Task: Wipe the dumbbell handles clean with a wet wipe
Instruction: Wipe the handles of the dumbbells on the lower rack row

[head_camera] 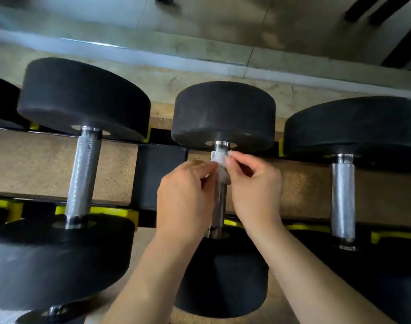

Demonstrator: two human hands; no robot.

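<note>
Two hands pinch one small white wet wipe (221, 163), crumpled against the far end of the middle dumbbell handle (219, 202), a knurled chrome bar. The left hand (188, 195) and right hand (254, 185) flank this handle with fingers curled. On either side of it lie a left dumbbell (83, 174) and a right dumbbell (342, 197), on a black rack (157, 174) with yellow cradles (99, 210). A tan speckled surface (47, 164) shows beneath.
</note>
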